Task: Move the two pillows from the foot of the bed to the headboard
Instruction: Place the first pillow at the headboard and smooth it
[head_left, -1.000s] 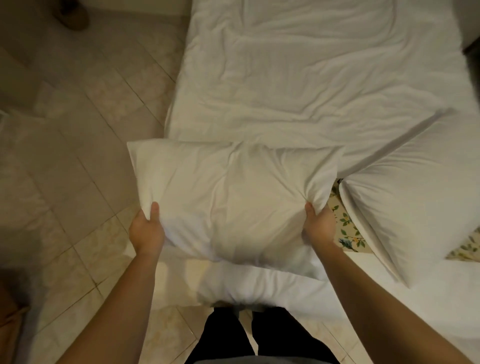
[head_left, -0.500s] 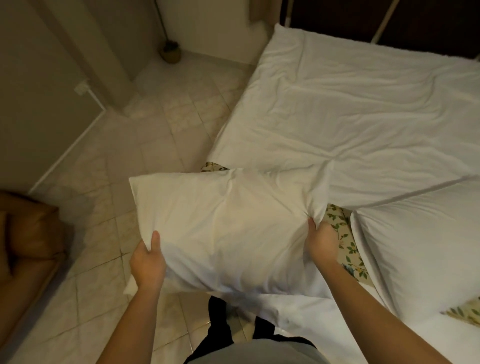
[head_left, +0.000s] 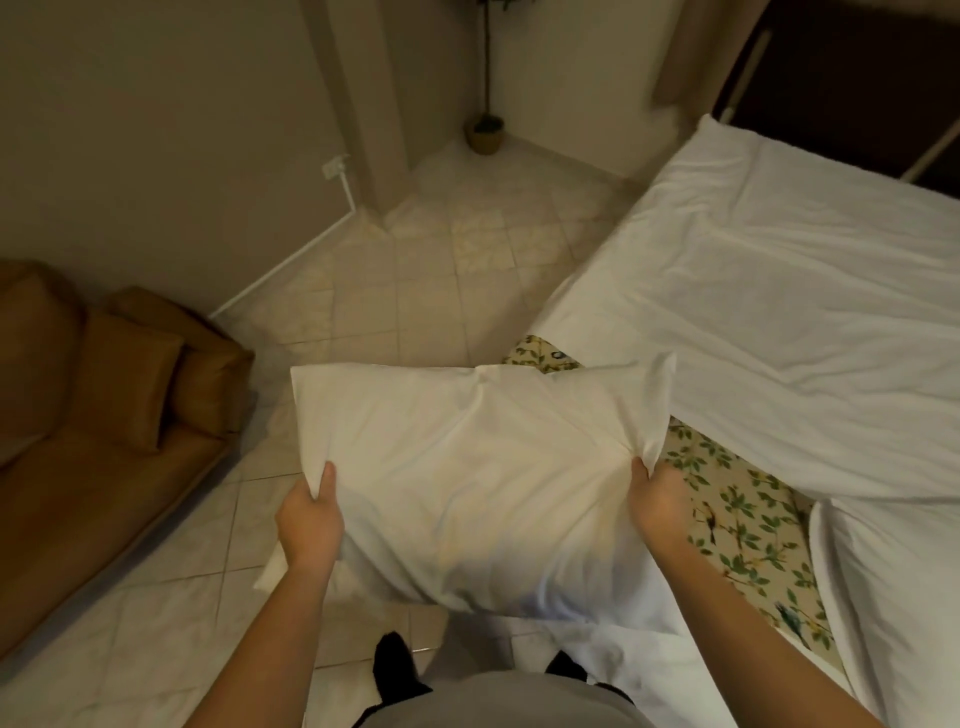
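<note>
Pillow (head_left: 483, 478) lifted off bed (head_left: 779, 322) | left hand (head_left: 310, 522) pinching left edge | right hand (head_left: 658, 501) clamped on right edge

second pillow (head_left: 893, 587): cut off by the right edge beyond the held pillow (head_left: 483, 483)
fingers of left hand (head_left: 310, 525): hidden under the held pillow, only the thumb is seen
fingers of right hand (head_left: 658, 501): hidden under the held pillow
floral sheet (head_left: 737, 509): partly covered by the held pillow
sofa (head_left: 104, 415): cut off by the left edge, left of the held pillow
potted plant (head_left: 485, 130): top cut off by the upper edge, far beyond the held pillow
</note>
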